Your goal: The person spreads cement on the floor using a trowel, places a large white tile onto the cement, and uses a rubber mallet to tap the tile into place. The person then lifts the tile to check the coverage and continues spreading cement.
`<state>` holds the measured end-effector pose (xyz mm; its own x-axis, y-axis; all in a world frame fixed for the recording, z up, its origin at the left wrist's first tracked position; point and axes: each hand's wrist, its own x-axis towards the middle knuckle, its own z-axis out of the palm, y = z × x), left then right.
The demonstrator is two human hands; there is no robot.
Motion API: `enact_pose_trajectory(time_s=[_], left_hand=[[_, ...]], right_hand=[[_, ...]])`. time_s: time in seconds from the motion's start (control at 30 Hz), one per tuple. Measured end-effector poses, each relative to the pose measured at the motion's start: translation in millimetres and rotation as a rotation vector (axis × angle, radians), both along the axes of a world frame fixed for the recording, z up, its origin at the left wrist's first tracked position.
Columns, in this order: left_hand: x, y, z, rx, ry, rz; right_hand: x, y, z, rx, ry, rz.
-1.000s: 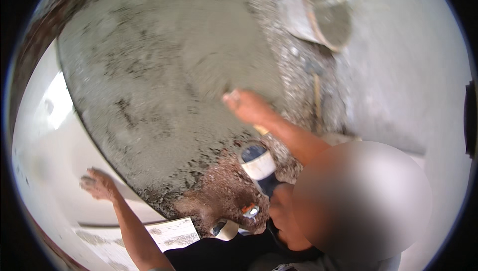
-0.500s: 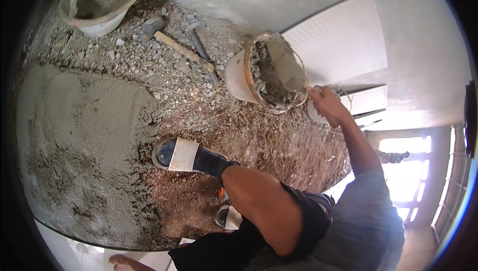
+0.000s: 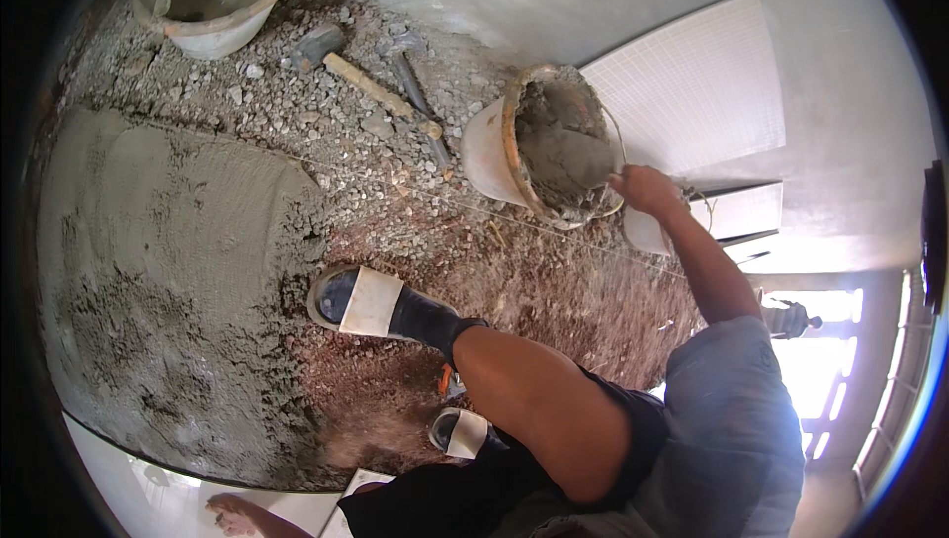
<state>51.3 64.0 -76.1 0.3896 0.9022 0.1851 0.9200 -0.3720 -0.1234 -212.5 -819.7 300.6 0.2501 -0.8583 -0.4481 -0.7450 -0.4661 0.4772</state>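
My right hand [image 3: 647,189] is closed on the thin handle at the rim of a whitish bucket [image 3: 491,156]. Grey wet mortar [image 3: 568,158] partly fills that bucket, which stands tilted on the rubble. At the lower edge, my left hand [image 3: 233,515] lies against white tile [image 3: 158,498], its fingers extended; nothing shows in it. A bed of spread grey mortar [image 3: 178,232] is in front of my sandalled foot [image 3: 361,301], part smooth and part rough. A taut string [image 3: 474,209] crosses between the bucket and my legs.
Beyond the mortar stands another whitish bucket [image 3: 222,34] with grey contents. A hammer [image 3: 356,79] and a dark bar [image 3: 415,88] lie on gravel. White gridded panels [image 3: 702,83] lean on the wall beside another pale bucket [image 3: 647,232]. A person [image 3: 791,319] is near the bright doorway.
The whole view has shifted slightly right. My right hand remains at the bucket's rim; the mortar inside now looks smoother and more of it shows. My left hand has barely moved.
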Motion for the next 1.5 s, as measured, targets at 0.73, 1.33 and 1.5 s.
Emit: enact_pose_trajectory(time_s=[0.73,1.33,1.5], left_hand=[[-11,-88,72,-0.218,-0.099,-0.065],[-7,-92,89,-0.292,-0.183,0.014],[-8,-92,89,-0.285,-0.194,0.018]], right_hand=[[-35,14,-11,0.256,-0.831,-0.281],[363,263,-100,0.701,-0.706,1.055],[443,358,-146,0.414,-0.768,1.391]])
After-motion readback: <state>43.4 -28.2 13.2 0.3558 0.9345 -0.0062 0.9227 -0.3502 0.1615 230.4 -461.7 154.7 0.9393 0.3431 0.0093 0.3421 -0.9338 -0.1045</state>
